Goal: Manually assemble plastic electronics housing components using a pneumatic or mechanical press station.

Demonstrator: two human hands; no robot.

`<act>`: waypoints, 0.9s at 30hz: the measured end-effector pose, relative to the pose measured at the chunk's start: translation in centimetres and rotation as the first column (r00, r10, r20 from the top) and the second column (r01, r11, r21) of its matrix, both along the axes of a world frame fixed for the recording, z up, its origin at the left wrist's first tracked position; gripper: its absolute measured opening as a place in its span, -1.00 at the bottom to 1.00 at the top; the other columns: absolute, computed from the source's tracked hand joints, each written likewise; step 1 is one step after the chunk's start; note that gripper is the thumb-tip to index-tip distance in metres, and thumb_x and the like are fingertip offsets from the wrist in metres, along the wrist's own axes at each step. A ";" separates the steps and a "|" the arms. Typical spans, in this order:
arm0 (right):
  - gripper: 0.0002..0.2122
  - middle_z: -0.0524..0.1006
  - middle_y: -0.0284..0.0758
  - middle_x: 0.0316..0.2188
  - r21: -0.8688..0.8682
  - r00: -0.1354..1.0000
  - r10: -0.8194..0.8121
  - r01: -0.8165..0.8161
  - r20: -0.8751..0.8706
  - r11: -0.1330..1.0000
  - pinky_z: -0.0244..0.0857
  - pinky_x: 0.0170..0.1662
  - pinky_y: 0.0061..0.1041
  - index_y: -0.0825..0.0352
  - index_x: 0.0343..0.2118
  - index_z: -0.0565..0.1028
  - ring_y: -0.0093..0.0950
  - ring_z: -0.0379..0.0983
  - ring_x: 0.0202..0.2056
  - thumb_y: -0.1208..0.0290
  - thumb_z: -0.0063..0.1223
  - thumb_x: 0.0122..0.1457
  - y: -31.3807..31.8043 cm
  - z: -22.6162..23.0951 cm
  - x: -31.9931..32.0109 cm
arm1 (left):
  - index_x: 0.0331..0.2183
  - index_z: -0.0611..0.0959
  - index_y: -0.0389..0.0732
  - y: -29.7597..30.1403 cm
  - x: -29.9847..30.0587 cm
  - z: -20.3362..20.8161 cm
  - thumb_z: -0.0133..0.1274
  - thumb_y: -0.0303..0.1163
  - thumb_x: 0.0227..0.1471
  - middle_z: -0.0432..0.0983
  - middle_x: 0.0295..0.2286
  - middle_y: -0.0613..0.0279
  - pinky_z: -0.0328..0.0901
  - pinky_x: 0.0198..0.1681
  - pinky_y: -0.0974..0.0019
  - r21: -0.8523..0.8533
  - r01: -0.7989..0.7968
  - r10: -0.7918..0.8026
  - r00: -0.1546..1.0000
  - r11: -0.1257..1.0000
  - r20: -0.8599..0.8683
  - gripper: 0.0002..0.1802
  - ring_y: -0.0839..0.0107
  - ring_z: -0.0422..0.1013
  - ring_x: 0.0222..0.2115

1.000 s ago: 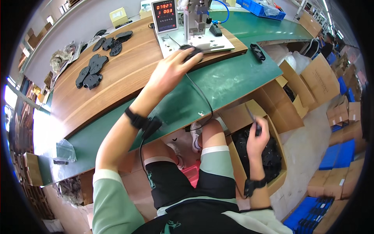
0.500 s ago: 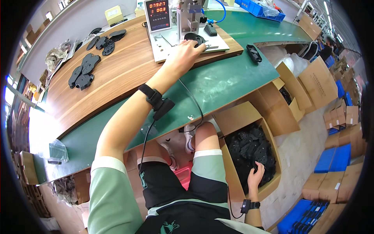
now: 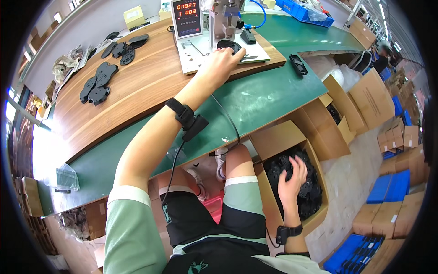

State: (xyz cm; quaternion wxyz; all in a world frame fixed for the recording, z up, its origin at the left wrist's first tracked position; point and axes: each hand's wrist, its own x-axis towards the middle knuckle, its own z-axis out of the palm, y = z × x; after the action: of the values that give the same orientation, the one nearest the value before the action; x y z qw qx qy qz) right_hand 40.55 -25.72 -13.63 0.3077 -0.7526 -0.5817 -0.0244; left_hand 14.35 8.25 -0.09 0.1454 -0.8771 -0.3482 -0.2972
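My left hand point(image 3: 222, 63) reaches over the bench to a small press point(image 3: 225, 23), its fingers closed on a rounded black plastic part point(image 3: 229, 44) on the white base plate. The hand hides some of that part. Low on the right, my right hand point(image 3: 293, 180) hovers over an open cardboard box point(image 3: 323, 182) filled with black plastic parts point(image 3: 312, 188). Its thumb and fingers are spread apart, and nothing shows held between them. Both wrists wear black straps with small devices and cables.
A counter display point(image 3: 187, 18) stands left of the press. Several flat black parts point(image 3: 98, 82) lie on the wooden board point(image 3: 137, 82). Another black part point(image 3: 298, 65) rests near the green bench's right edge. A blue crate point(image 3: 305, 13) sits at the back right; more cartons point(image 3: 369, 98) stand at right.
My right hand has risen out of the parts in the box and moved forward, its fingers spreading. My left hand stays at the black part on the press.
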 end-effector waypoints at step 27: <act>-0.70 0.65 -0.18 -0.23 0.253 0.826 0.490 -0.556 0.279 0.792 0.48 -0.02 -0.12 0.27 -0.12 0.57 -0.11 0.56 -0.09 0.64 0.15 0.05 32.2 14.0 -12.2 | 0.24 0.29 -0.30 -1.8 -2.3 -1.2 0.11 -0.64 -0.03 0.37 0.04 -0.26 0.32 0.17 -0.06 -0.133 0.144 -0.070 0.891 0.981 0.448 -0.23 -0.17 0.38 0.08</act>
State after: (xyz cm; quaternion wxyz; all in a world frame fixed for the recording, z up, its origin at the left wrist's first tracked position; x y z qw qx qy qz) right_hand 28.36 6.43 0.36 0.3618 -0.4940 -0.7832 -0.1079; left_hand 12.00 6.43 -1.32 -0.0261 -0.8136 -0.3460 -0.4666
